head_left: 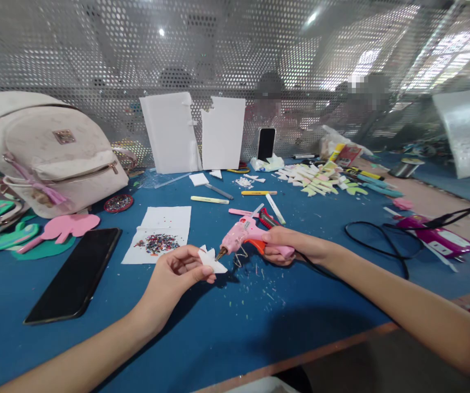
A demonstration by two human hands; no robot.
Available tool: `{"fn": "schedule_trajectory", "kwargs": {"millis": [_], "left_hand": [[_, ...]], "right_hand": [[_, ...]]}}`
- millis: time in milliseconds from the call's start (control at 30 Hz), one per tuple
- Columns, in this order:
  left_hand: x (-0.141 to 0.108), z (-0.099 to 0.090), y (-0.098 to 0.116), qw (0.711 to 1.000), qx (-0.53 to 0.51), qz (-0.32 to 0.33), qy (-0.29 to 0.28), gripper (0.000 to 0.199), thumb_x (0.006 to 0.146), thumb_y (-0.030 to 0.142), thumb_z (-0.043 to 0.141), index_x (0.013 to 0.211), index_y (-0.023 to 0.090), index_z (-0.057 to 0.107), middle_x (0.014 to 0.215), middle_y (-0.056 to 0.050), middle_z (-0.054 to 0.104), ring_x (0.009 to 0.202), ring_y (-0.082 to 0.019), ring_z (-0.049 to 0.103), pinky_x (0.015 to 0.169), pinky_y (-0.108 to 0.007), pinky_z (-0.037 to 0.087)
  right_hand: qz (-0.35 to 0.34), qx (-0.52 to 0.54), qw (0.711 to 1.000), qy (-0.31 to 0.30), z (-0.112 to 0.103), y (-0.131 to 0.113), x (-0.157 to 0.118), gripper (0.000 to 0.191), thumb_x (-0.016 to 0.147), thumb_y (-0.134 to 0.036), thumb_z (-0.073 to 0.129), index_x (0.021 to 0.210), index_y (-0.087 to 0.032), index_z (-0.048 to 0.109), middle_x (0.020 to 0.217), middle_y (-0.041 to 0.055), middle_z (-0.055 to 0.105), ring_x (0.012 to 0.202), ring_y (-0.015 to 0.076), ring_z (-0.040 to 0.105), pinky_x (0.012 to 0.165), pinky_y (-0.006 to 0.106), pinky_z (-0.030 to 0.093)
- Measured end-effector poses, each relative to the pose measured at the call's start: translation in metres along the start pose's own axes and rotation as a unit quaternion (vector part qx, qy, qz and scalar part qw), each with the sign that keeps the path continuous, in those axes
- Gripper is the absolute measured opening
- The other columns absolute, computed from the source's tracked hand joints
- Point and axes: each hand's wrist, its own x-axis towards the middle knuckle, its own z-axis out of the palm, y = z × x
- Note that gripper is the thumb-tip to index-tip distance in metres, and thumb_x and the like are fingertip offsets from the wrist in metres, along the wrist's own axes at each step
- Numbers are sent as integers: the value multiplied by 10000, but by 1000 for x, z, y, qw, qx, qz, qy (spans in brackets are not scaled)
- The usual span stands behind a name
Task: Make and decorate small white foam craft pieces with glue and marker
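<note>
My left hand (183,270) pinches a small white cut-out piece (213,261) with pointed edges, which looks like foam or card. In my right hand (286,245) is a pink hot glue gun (238,234) with an orange trigger, gripped by its handle. The gun's metal nozzle is at the white piece; whether it touches cannot be made out. Left of them lies a white paper sheet (167,217) bearing a heap of small multicoloured beads or sequins (159,243). Just behind the gun lie red-handled pliers or cutters (266,218), partly hidden.
A black phone (75,275) lies at the left, before a pale backpack (60,153). Markers (210,200) and a pile of pale cut pieces (312,177) lie farther back. White boards (223,134) lean on the perforated metal screen (226,60). A black cable (382,234) loops at the right.
</note>
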Motion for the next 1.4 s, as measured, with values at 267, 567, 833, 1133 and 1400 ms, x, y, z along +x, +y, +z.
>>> {"fn": "schedule_trajectory", "kwargs": {"millis": [267, 567, 833, 1133, 1400], "left_hand": [[-2, -2, -3, 1000, 6, -3, -1, 172, 958, 284, 659, 1043, 136, 638, 947, -25, 668, 792, -159, 668, 736, -340, 579], [-3, -2, -2, 1000, 1, -8, 0, 168, 957, 281, 660, 1040, 136, 639, 946, -24, 667, 792, -159, 667, 739, -341, 578], [-1, 0, 0, 1000, -3, -12, 8, 153, 952, 275, 666, 1005, 135, 642, 922, -18, 667, 785, -156, 666, 739, -339, 576], [-1, 1, 1, 1000, -10, -17, 13, 157, 952, 280, 665, 1006, 134, 642, 928, -20, 668, 788, -157, 667, 737, -338, 576], [-1, -1, 0, 1000, -7, -14, 19, 159, 955, 286, 661, 996, 134, 642, 930, -21, 665, 795, -159, 664, 737, -337, 573]], "right_hand": [[-1, 1, 1000, -2, 1, -1, -1, 534, 915, -581, 585, 620, -167, 419, 499, -52, 410, 392, 29, 258, 345, 162, 161], [-7, -1, 1000, -8, -1, 2, 1, 530, 924, -575, 576, 623, -167, 422, 496, -55, 412, 387, 32, 262, 341, 161, 172], [-5, -4, 1000, -7, -2, 2, 0, 526, 932, -563, 569, 619, -168, 415, 505, -45, 421, 397, 37, 269, 342, 159, 178], [-7, -1, 1000, -7, 0, 1, 0, 520, 925, -566, 580, 629, -169, 423, 498, -54, 409, 393, 35, 260, 341, 157, 180], [-6, -1, 1000, -7, -1, 2, 0, 501, 926, -557, 583, 651, -163, 439, 512, -52, 422, 398, 36, 260, 340, 154, 182]]}}
